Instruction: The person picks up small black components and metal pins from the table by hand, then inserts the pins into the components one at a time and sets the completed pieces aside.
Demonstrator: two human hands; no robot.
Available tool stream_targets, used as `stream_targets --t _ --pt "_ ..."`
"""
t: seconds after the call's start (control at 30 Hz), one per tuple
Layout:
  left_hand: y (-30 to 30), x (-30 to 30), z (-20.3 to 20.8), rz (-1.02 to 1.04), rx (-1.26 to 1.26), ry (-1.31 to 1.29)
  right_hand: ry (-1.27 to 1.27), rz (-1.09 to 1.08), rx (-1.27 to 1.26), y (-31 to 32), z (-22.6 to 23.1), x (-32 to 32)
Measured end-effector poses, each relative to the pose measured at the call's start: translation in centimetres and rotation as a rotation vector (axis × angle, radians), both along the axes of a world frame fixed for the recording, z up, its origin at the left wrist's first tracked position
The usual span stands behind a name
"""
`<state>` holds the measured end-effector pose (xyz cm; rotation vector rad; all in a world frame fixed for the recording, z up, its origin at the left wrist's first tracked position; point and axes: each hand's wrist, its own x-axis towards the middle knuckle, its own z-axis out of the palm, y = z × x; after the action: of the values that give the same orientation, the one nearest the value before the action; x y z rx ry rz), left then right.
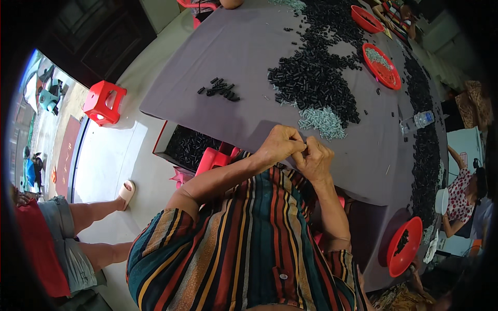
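striped shirt point(244, 243) fills the bottom | left hand point(280, 143) and right hand point(315, 158) touch at the table's point(207, 57) near edge, fingertips pinched together on something too small to see | silver pins point(322, 122) just beyond, black tubes point(316, 78) behind

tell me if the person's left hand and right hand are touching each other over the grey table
Touching. The head view shows the left hand and right hand pressed fingertip to fingertip, no gap between, at the near edge of the grey table.
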<state>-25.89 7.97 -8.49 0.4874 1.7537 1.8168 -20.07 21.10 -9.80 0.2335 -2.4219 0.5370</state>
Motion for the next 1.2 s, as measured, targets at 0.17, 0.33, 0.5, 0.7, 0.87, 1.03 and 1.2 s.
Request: stream_targets --t 0.17,0.33,0.5,0.7,0.87,1.03,1.2 --pt "0.1 0.2 0.2 -0.009 -0.020 -0.018 0.044 -0.009 -0.007 0.0 -0.6 0.0" --pt "0.2 -0.4 0.1 0.032 -0.087 0.079 -0.287 -0.003 -0.032 0.5 1.2 0.1" --pt "-0.7 -3.4 -1.9 0.188 -0.183 0.475 -0.394 -0.114 -0.241 8.0 2.8 0.2" --pt "-4.5 -7.8 0.0 0.412 -0.483 0.709 -0.322 -0.288 -0.131 12.1 0.6 0.9" --pt "-8.9 -11.0 -2.2 0.476 -0.726 0.879 -0.321 -0.286 -0.124 11.5 0.7 0.5" --pt "-10.2 -11.2 -3.1 0.473 -0.851 0.918 -0.269 -0.304 -0.075 11.6 0.0 0.2" --pt "-7.7 -10.6 -1.9 0.563 -0.738 1.207 -0.253 -0.462 -0.328 13.1 -2.2 -0.3"
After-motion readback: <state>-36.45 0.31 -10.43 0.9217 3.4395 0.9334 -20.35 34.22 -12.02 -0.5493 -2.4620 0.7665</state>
